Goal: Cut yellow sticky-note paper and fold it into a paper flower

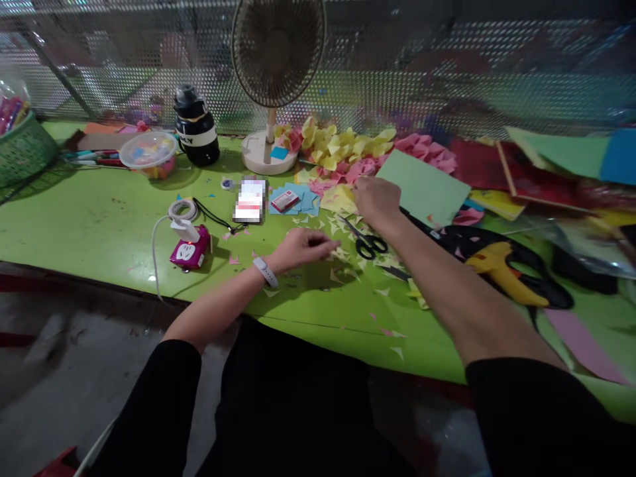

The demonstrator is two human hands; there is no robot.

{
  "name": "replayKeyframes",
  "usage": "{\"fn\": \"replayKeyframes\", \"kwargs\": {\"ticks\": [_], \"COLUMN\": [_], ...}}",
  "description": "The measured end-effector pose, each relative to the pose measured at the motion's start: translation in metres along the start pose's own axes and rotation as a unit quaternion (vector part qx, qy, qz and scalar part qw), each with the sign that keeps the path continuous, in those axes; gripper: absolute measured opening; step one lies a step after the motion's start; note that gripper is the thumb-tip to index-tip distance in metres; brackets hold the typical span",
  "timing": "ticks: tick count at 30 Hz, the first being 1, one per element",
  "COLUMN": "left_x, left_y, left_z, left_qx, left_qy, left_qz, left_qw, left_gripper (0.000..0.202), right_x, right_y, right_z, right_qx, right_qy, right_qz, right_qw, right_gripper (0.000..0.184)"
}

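My left hand, with a white band on the wrist, hovers low over the front of the green table, its fingers loosely bent and apart with nothing visible in them. Beneath and beside it lie small yellow and pink paper scraps. My right hand reaches farther back to the yellow paper pieces; its fingertips are hidden behind the hand, so its grasp does not show. Black-handled scissors lie between my hands. A pale green paper sheet is just right of my right hand.
Folded yellow paper pieces and pink ones are heaped behind, near a fan. A phone, blue papers, power socket and tape roll lie left. A yellow-and-black glue gun lies right.
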State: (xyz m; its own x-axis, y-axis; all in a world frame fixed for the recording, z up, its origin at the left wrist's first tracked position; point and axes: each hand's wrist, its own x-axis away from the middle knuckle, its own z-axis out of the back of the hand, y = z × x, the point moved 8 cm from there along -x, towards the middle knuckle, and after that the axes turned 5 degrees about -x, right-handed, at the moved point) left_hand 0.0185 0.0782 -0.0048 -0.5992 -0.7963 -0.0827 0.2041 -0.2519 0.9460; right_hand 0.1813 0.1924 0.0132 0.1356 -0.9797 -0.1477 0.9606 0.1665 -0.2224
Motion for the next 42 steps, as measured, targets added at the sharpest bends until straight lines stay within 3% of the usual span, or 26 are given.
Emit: {"fn": "replayKeyframes", "kwargs": {"ticks": [2, 5, 7, 10, 12, 14, 16, 19, 24, 32, 38, 42], "left_x": [-0.002, -0.002, -0.002, 0.0, 0.005, 0.008, 0.007, 0.006, 0.007, 0.009, 0.004, 0.004], "left_y": [-0.015, -0.035, -0.04, -0.045, -0.049, -0.051, -0.048, -0.045, -0.046, -0.045, -0.048, -0.049], "left_z": [0.006, 0.009, 0.009, 0.022, 0.034, 0.04, 0.04, 0.038, 0.034, 0.036, 0.037, 0.039], "left_qx": [0.16, 0.341, 0.402, 0.389, 0.345, 0.326, 0.332, 0.351, 0.351, 0.356, 0.314, 0.32], "left_qy": [0.044, 0.094, 0.11, 0.172, 0.241, 0.272, 0.272, 0.26, 0.235, 0.256, 0.229, 0.233], "left_qz": [0.084, 0.19, 0.218, 0.222, 0.242, 0.261, 0.266, 0.263, 0.269, 0.278, 0.254, 0.251], "left_qw": [0.983, 0.916, 0.882, 0.877, 0.874, 0.867, 0.863, 0.861, 0.865, 0.855, 0.885, 0.883], "left_gripper": [0.038, 0.039, 0.037, 0.018, 0.011, 0.009, 0.008, 0.009, 0.008, 0.011, 0.01, 0.01], "right_x": [0.015, 0.052, 0.081, 0.105, 0.094, 0.065, 0.035, 0.007, 0.001, 0.0, -0.006, -0.005], "right_y": [-0.01, -0.05, -0.083, -0.113, -0.104, -0.073, -0.037, -0.009, -0.011, -0.001, 0.006, 0.009], "right_z": [0.016, 0.026, 0.017, 0.011, 0.01, 0.009, 0.001, -0.02, -0.034, -0.022, -0.018, -0.007], "right_qx": [0.043, 0.055, 0.023, -0.058, -0.115, -0.117, -0.025, 0.072, 0.115, 0.089, 0.028, -0.009], "right_qy": [0.033, 0.031, -0.022, -0.043, -0.033, -0.005, -0.003, -0.059, -0.086, -0.066, -0.045, -0.024], "right_qz": [-0.011, 0.051, 0.13, 0.232, 0.217, 0.135, 0.048, 0.009, 0.016, -0.01, -0.01, -0.017], "right_qw": [0.998, 0.997, 0.991, 0.97, 0.969, 0.984, 0.999, 0.996, 0.99, 0.994, 0.999, 1.0], "right_gripper": [0.039, 0.042, 0.048, 0.037, 0.033, 0.038, 0.038, 0.04, 0.04, 0.033, 0.03, 0.03]}}
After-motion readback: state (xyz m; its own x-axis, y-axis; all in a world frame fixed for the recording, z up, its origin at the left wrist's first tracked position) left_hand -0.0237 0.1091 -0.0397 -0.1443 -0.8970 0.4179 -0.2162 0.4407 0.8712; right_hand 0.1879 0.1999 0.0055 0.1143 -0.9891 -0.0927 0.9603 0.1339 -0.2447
